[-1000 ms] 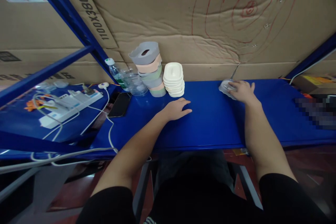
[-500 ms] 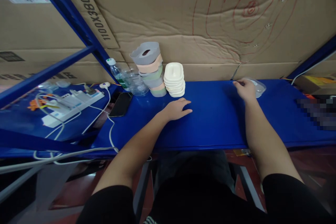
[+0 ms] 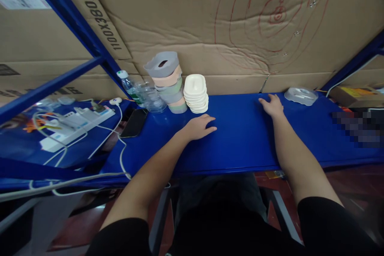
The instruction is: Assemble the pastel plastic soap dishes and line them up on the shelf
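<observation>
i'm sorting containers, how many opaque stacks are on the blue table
2: the cream container stack, just beyond the left hand, and the multicoloured container stack, immediately left of the cream one. The pixelated patch at far right could hide more.

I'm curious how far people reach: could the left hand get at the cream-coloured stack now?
Probably yes: the left hand looks empty and is near the cream-coloured stack, with nothing visible between them.

On table, left to right: bottle, cups, tubs, dishes, well apart, cover; phone before bottle; cardboard behind.
</observation>
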Demonstrator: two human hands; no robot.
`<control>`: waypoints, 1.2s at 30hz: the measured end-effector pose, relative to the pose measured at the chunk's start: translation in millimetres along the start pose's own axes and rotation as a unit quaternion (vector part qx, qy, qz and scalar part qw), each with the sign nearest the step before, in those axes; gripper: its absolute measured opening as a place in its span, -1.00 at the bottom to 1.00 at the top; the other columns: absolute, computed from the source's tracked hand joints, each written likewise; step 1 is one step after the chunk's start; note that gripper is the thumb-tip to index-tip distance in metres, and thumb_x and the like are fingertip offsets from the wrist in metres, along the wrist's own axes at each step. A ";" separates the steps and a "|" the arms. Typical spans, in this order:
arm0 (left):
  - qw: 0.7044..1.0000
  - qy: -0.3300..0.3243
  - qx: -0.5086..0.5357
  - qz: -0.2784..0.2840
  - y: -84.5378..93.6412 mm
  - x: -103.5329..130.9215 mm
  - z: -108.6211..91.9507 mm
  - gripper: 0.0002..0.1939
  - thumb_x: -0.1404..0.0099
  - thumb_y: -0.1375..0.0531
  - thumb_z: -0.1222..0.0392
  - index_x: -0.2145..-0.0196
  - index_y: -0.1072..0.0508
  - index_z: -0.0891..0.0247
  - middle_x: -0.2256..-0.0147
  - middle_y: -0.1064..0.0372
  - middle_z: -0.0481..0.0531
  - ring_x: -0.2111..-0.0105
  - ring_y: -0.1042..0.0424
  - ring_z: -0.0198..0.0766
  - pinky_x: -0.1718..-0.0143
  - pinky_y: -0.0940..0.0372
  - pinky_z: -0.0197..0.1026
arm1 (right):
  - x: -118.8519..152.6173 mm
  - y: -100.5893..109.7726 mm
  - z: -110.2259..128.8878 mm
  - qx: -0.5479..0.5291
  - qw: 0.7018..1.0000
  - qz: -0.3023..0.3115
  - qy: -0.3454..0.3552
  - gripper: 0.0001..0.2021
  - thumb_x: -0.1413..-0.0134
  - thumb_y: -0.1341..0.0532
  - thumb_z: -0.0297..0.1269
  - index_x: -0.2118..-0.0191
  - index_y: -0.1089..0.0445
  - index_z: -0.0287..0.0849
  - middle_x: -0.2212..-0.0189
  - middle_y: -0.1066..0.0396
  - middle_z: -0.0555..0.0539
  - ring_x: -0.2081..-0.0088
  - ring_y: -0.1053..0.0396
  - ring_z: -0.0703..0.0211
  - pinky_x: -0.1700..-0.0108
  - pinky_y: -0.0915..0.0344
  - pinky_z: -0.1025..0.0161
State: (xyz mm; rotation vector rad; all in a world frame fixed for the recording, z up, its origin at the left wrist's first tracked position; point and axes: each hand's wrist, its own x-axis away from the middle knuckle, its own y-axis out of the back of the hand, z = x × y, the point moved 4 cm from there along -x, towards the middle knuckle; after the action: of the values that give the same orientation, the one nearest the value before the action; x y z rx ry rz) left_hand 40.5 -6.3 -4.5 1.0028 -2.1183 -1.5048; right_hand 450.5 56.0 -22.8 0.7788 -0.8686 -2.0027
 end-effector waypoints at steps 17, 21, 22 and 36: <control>0.872 0.085 -0.056 -0.479 86.8 36.3 46.8 -0.67 -0.51 -0.10 0.00 0.05 -0.56 0.23 0.20 -0.50 0.12 0.24 -0.49 -0.16 0.11 -0.41 -0.07 | 43.4 -34.4 52.3 0.164 0.942 0.210 0.202 -0.17 -0.27 -0.07 0.33 -0.47 -0.23 -0.09 -0.53 -0.01 -0.25 -0.50 0.07 -0.60 -0.38 0.06 -0.62; 0.762 0.180 -0.113 -0.612 111.9 65.7 86.9 -0.71 -0.46 -0.17 0.05 -0.01 -0.50 0.25 0.03 -0.35 0.23 -0.05 -0.42 0.00 -0.01 -0.39 0.04 | 43.3 -34.2 52.5 0.166 0.941 0.210 0.205 -0.17 -0.26 -0.06 0.35 -0.46 -0.25 -0.06 -0.53 -0.03 -0.24 -0.50 0.06 -0.56 -0.40 0.05 -0.59; 0.745 0.199 -0.118 -0.626 115.2 70.9 94.8 -0.71 -0.44 -0.19 0.06 -0.01 -0.49 0.24 0.01 -0.32 0.24 -0.08 -0.41 0.03 -0.02 -0.39 0.06 | 43.1 -34.6 52.4 0.165 0.942 0.208 0.207 -0.17 -0.25 -0.06 0.36 -0.46 -0.25 -0.06 -0.53 -0.03 -0.24 -0.50 0.06 -0.56 -0.40 0.04 -0.59; 0.924 0.143 -0.071 -0.347 62.6 12.2 38.9 -0.47 -0.47 -0.14 0.03 -0.31 -0.38 0.24 0.34 -0.54 0.01 0.24 -0.56 -0.13 0.04 -0.39 -0.09 | 45.5 -33.9 53.1 0.164 0.940 0.211 0.214 -0.18 -0.27 -0.07 0.35 -0.46 -0.25 -0.08 -0.52 -0.04 -0.27 -0.50 0.05 -0.58 -0.38 0.03 -0.61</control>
State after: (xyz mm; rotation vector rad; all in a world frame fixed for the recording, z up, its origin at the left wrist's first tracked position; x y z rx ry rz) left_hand -14.2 22.5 37.4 1.9098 -1.4846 -1.6309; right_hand 373.4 48.2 -28.8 1.0621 -1.0154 -1.2644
